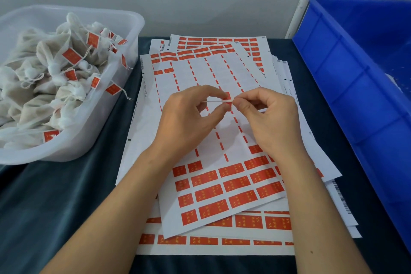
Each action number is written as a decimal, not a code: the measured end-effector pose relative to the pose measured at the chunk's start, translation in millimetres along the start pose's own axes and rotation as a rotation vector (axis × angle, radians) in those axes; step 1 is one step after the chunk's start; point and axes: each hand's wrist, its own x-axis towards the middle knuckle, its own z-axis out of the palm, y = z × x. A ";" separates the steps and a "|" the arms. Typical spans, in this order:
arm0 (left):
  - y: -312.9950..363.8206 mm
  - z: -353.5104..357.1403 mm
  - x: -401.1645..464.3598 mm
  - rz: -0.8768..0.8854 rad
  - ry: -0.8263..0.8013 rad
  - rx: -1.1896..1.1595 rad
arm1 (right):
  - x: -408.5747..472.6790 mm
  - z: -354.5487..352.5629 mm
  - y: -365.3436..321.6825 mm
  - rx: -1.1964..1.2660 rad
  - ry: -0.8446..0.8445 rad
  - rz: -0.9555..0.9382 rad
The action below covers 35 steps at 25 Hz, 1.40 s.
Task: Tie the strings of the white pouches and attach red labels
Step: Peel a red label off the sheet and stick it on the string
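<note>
While folding: keep red label [227, 97] halves aligned over the string [212, 101].
Left hand [189, 115]: pinches label, just beside right fingertips.
Right hand [270, 115]: pinches string end.
Pouch: hidden from view.

The person's two bare forearms reached in from the near edge with no sleeve visible on either, and the left hand [186, 118] and right hand [269, 118] were ungloved, with short, trimmed, unpainted fingernails on the fingers.
</note>
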 end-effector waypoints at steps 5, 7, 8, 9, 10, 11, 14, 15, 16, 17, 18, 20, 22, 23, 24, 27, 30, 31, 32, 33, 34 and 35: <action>2.5 -4.0 1.0 -0.112 -0.024 -0.118 | 0.9 0.7 -3.5 0.031 0.008 -0.044; 2.0 -7.9 2.9 -0.153 -0.073 -0.190 | 0.7 1.3 -4.2 0.054 0.000 -0.062; 1.8 -9.5 4.0 -0.167 -0.106 -0.222 | 0.5 1.6 -4.5 0.067 -0.011 -0.066; 1.5 -10.8 5.2 -0.179 -0.137 -0.252 | 0.4 1.6 -4.8 0.080 -0.022 -0.067; 1.2 -12.2 6.4 -0.192 -0.163 -0.280 | 0.1 1.8 -5.1 0.090 -0.034 -0.065; 0.9 -13.4 7.5 -0.205 -0.183 -0.304 | 0.1 2.0 -5.5 0.096 -0.042 -0.064; -1.1 -18.0 10.2 -0.235 -0.221 -0.360 | -0.5 1.3 -7.4 0.101 -0.052 -0.074; -1.7 -19.7 10.9 -0.243 -0.232 -0.377 | -0.9 1.0 -7.9 0.108 -0.055 -0.080; -2.1 -21.1 11.4 -0.250 -0.244 -0.392 | -1.4 0.7 -8.3 0.117 -0.058 -0.085; -2.3 -22.0 11.8 -0.257 -0.254 -0.401 | -1.7 0.6 -8.7 0.125 -0.063 -0.087; -2.4 -22.7 12.0 -0.267 -0.260 -0.406 | -2.1 1.0 -9.0 0.131 -0.068 -0.086; -2.2 -23.6 12.2 -0.286 -0.265 -0.411 | -2.4 1.7 -9.6 0.137 -0.078 -0.084; -1.6 -23.8 12.2 -0.293 -0.269 -0.419 | -2.5 1.7 -9.7 0.141 -0.081 -0.080; -1.1 -23.4 11.9 -0.296 -0.270 -0.419 | -2.5 1.6 -9.8 0.144 -0.080 -0.079; -0.9 -23.2 11.9 -0.301 -0.269 -0.418 | -2.6 1.5 -9.9 0.146 -0.080 -0.077; 0.0 -22.5 11.6 -0.314 -0.262 -0.416 | -2.6 1.7 -10.5 0.151 -0.082 -0.075; 1.1 -23.1 11.7 -0.326 -0.260 -0.417 | -2.7 1.9 -10.8 0.152 -0.083 -0.073; 1.6 -23.3 11.9 -0.330 -0.260 -0.416 | -2.7 1.9 -10.9 0.153 -0.083 -0.073; 2.0 -23.8 12.1 -0.334 -0.261 -0.415 | -2.7 2.0 -11.0 0.151 -0.083 -0.074; 2.5 -23.8 12.1 -0.338 -0.261 -0.416 | -2.9 2.2 -11.2 0.149 -0.084 -0.075; 3.0 -24.0 12.3 -0.341 -0.261 -0.417 | -3.2 2.5 -11.2 0.148 -0.084 -0.076; 3.7 -23.9 12.2 -0.344 -0.261 -0.416 | -3.3 2.7 -11.2 0.150 -0.083 -0.076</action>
